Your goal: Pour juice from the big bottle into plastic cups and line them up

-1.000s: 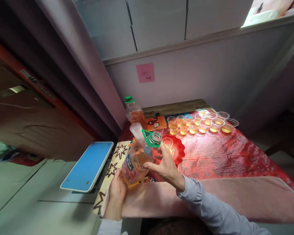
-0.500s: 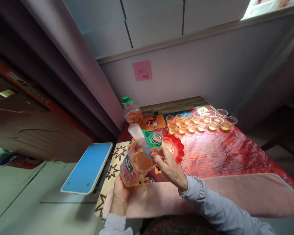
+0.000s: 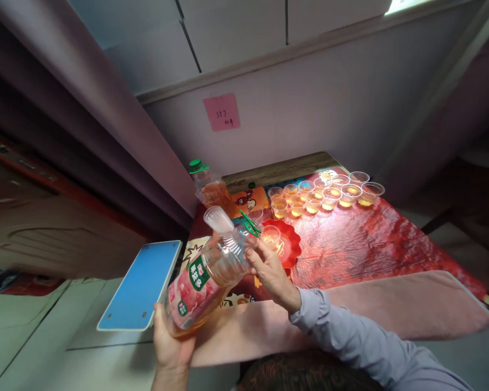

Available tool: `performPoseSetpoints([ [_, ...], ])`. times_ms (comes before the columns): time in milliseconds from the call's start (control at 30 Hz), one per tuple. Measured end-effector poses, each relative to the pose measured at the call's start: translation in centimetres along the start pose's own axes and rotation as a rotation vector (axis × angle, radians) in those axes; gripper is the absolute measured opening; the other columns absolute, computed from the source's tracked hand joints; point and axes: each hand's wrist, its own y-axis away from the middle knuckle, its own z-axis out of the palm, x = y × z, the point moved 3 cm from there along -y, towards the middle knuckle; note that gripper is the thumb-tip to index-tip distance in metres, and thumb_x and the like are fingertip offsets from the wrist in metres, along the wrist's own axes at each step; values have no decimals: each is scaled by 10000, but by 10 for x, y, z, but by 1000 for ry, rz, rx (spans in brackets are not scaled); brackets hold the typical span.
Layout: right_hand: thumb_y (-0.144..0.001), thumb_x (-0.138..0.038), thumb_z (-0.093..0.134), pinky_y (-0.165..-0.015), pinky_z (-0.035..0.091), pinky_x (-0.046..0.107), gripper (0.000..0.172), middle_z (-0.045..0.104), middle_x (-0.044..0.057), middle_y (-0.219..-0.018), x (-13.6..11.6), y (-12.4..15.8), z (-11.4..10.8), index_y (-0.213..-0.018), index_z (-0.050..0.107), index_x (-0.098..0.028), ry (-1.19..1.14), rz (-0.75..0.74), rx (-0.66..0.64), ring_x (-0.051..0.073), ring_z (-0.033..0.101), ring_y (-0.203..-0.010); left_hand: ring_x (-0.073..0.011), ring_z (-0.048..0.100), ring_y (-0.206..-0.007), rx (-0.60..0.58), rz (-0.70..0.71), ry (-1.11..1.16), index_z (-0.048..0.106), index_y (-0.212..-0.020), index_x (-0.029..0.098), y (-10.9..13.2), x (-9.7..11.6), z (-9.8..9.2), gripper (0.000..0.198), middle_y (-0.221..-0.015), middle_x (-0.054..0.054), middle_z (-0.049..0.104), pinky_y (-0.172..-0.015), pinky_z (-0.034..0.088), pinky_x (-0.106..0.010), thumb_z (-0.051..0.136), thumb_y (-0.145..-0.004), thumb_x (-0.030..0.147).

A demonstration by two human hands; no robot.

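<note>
A large plastic juice bottle (image 3: 199, 282) with a pink label and green neck ring tilts up and to the right, its uncapped mouth beside a clear cup (image 3: 271, 235). My left hand (image 3: 171, 339) cups its base from below. Near the neck, my right hand (image 3: 271, 271) grips the bottle with thumb and fingers. That clear cup stands in a red scalloped dish (image 3: 291, 244); whether juice is flowing cannot be seen. Just behind the bottle's neck is a stack of clear cups (image 3: 219, 219).
Two rows of cups (image 3: 330, 198) with amber liquid stand at the back right. A second juice bottle (image 3: 212, 190) with a green cap is at the back left. A pink cloth (image 3: 370, 307) lies along the front edge; a blue board (image 3: 140, 285) sits lower left.
The bottle has tipped further toward the dish, its label turning into view. My left hand has moved down and left with the base. The view has shifted slightly.
</note>
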Motion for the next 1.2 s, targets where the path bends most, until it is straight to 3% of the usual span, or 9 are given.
performPoseSetpoints([
  [100, -905, -740, 747, -840, 665, 412, 621, 759, 87, -1185, 6, 2, -1, -1305, 768, -265, -79, 76, 22, 301, 727, -1136, -458, 448, -1590, 15, -3, 5, 788, -1363, 278, 5, 8, 4, 719, -1438, -119, 771, -1186, 494, -687, 607, -902, 800],
  [233, -871, -720, 786, -787, 659, 385, 646, 749, 85, -1296, 16, 3, -6, -1344, 768, -280, -112, 193, 50, 296, 726, -1141, -429, 495, -1565, 95, -38, 37, 818, -1261, 261, 6, 12, 7, 546, -1402, -96, 793, -1199, 504, -631, 694, -902, 653],
  [333, -864, -718, 795, -791, 662, 383, 639, 749, 83, -1303, 22, 2, -8, -1332, 758, -284, -142, 242, 57, 285, 732, -1125, -415, 547, -1526, 91, -35, 42, 831, -1217, 240, 4, 13, 8, 496, -1391, -99, 798, -1210, 501, -592, 725, -893, 599],
  [533, -846, -777, 792, -889, 663, 413, 631, 777, 65, -1159, 30, -2, -10, -1221, 757, -271, -243, 259, 5, 261, 746, -1105, -428, 572, -1499, 66, -32, -26, 829, -1227, 224, -1, 14, 2, 531, -1327, -122, 821, -1140, 561, -582, 765, -870, 611],
  [867, -810, -804, 824, -833, 655, 348, 641, 800, 52, -1092, 34, -4, -14, -1142, 772, -258, -271, 296, 6, 218, 771, -1004, -388, 653, -1416, 77, -18, -36, 823, -1219, 189, 6, 22, 12, 520, -1219, -118, 850, -1105, 590, -503, 753, -883, 579],
  [1200, -785, -826, 823, -774, 653, 327, 652, 816, 53, -1062, 38, -5, -12, -1097, 757, -257, -288, 329, 0, 204, 789, -932, -394, 667, -1398, 46, 45, -50, 819, -1269, 210, 9, 28, 18, 557, -1310, -101, 828, -1078, 606, -493, 796, -846, 573],
])
